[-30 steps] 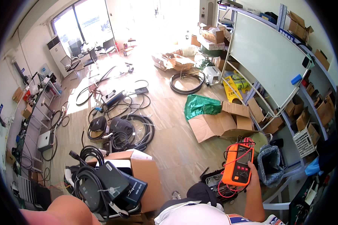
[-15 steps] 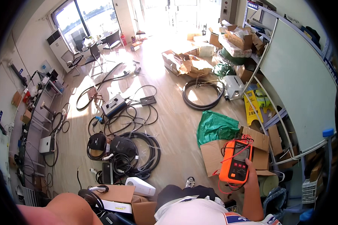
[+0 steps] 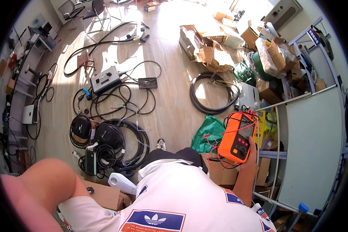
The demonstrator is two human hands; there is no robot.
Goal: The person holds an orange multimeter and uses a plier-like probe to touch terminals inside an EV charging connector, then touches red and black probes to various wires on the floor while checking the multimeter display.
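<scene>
Right fingers (image 3: 252, 147) stay clamped around the orange meter (image 3: 234, 144); the green plastic bag (image 3: 205, 133), earlier further ahead of them, now appears at their left.

From the person, the meter (image 3: 239, 141) is in the right hand (image 3: 252, 155) at two o'clock, the whiteboard (image 3: 315, 147) beyond it toward three. At one o'clock lies the bag (image 3: 200, 135), the coil (image 3: 193, 93) behind it and past that a carton (image 3: 205, 55). The control box (image 3: 105, 82) sits at eleven, chairs (image 3: 94, 11) behind it. The bench (image 3: 18, 101) runs along ten o'clock, apparently with a small box (image 3: 9, 86) on it, though that edge is dim.
</scene>
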